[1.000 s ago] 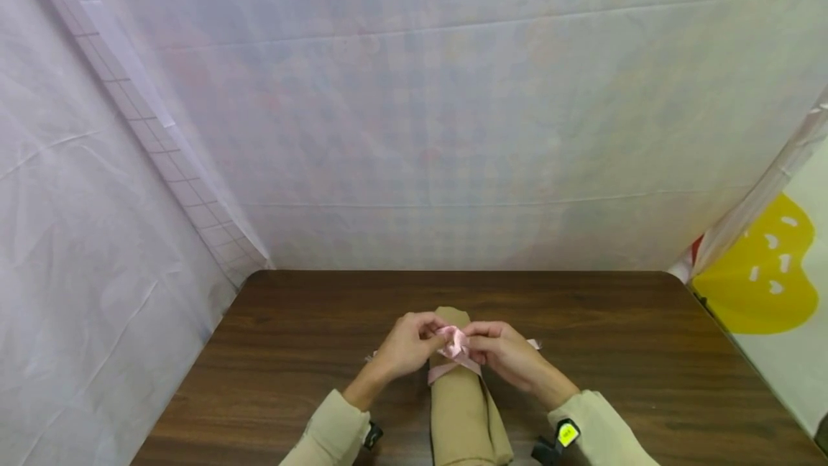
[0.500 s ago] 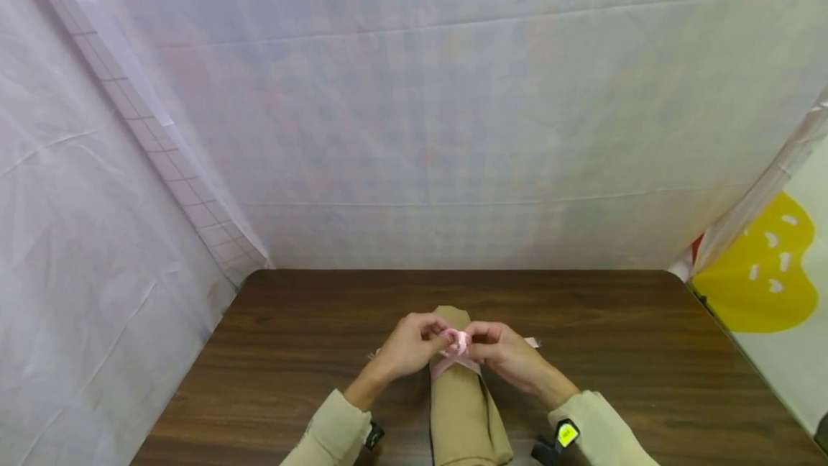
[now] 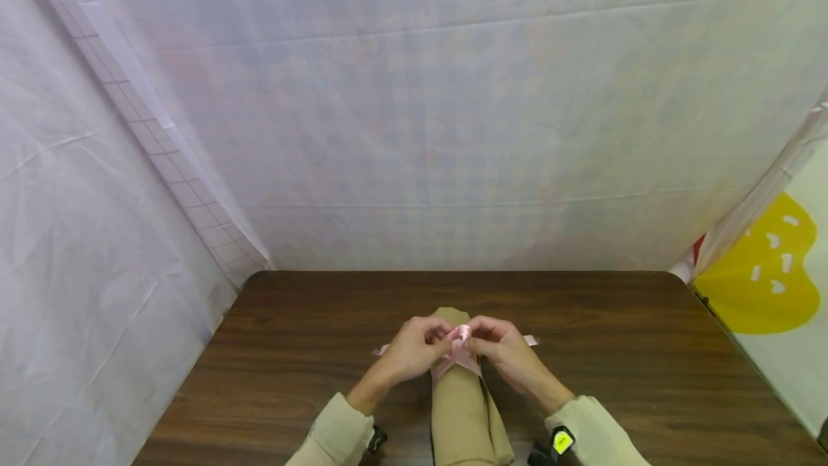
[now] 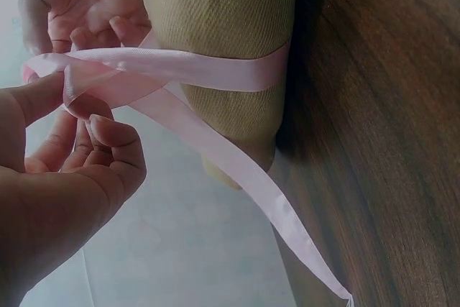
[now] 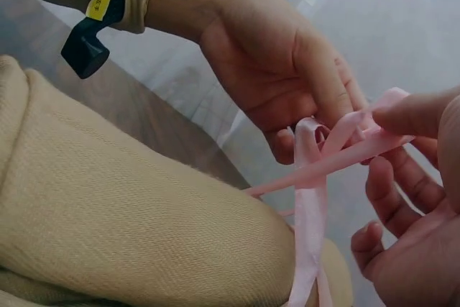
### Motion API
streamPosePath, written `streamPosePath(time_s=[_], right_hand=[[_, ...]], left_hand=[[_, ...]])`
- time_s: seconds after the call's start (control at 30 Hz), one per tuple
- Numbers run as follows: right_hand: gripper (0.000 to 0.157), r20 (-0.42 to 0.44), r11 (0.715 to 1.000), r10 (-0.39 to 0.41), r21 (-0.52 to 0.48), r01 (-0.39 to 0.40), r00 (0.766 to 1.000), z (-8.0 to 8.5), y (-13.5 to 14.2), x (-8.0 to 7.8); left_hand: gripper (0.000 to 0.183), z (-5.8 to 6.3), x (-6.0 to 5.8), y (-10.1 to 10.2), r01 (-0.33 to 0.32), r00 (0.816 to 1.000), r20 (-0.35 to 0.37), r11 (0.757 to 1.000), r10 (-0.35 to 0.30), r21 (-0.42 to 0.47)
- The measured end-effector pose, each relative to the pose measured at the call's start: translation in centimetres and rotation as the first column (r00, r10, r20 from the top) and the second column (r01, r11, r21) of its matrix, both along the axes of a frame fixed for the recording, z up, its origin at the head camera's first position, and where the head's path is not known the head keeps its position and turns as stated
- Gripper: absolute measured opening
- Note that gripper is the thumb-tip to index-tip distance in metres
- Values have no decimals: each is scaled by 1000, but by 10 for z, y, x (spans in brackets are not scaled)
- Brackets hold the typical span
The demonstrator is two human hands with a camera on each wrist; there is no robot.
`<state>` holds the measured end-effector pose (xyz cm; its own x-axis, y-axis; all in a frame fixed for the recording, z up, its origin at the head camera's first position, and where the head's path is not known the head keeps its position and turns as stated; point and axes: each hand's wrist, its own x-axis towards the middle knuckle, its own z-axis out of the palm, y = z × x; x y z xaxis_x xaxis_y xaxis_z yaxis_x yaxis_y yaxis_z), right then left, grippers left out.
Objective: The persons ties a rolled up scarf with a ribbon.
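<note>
A tan cloth roll (image 3: 458,416) lies lengthwise in front of me, its far end under my hands. Around it runs a pink satin ribbon (image 3: 461,358), crossed on top. My left hand (image 3: 417,345) pinches the ribbon from the left between thumb and fingers. From the other side, my right hand (image 3: 507,352) pinches it too, fingertips close to the left ones. Raised ribbon loops (image 5: 316,134) show between the hands in the right wrist view. One ribbon tail (image 4: 269,195) hangs past the roll onto the table in the left wrist view. Fingers partly hide the crossing.
The dark wood-grain table (image 3: 291,380) carries the roll. White sheeting (image 3: 414,128) hangs behind it and along the left. A yellow shape (image 3: 757,272) with white marks is at the right. Dark wrist devices (image 3: 561,441) sit at both sleeves.
Between my fingertips the bunched pink ribbon has turned into a narrower, upright loop. Both hands have shifted only slightly, and more of the left ribbon tail shows. The roll stays in place.
</note>
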<state>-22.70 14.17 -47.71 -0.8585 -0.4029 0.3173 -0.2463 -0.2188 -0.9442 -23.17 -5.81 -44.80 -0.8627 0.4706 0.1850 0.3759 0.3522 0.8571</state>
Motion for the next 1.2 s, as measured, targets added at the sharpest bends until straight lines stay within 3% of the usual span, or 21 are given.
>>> streamPosePath(time_s=[0.13, 0.33, 0.53, 0.7, 0.93, 1.03, 1.2], right_hand=[[7, -22, 998, -53, 16, 53, 998, 1, -2, 2], [21, -63, 997, -78, 11, 79, 995, 1, -4, 2], [27, -199, 988, -112, 83, 131, 973, 0, -5, 2], [22, -302, 986, -88, 111, 127, 949, 2, -4, 3], [20, -351, 975, -170, 78, 209, 921, 2, -2, 3], [20, -363, 966, -203, 79, 247, 909, 3, -1, 3], [19, -313, 977, -187, 43, 211, 931, 3, 3, 1]], left_hand=[[4, -1, 1, 1, 16, 1000, -7, 1000, -16, 16], [7, -1, 3, 2, 8, 1000, 3, 1000, -8, 16], [7, 0, 2, 2, 6, 1000, 7, 1000, -6, -1], [5, 0, 1, -1, 9, 1000, 13, 1000, -9, 9], [8, -1, -3, -5, -3, 999, -45, 1000, 2, -19], [8, 0, -3, -6, -8, 999, -38, 1000, 7, -21], [6, 2, -3, -9, -14, 999, -37, 999, 13, -36]])
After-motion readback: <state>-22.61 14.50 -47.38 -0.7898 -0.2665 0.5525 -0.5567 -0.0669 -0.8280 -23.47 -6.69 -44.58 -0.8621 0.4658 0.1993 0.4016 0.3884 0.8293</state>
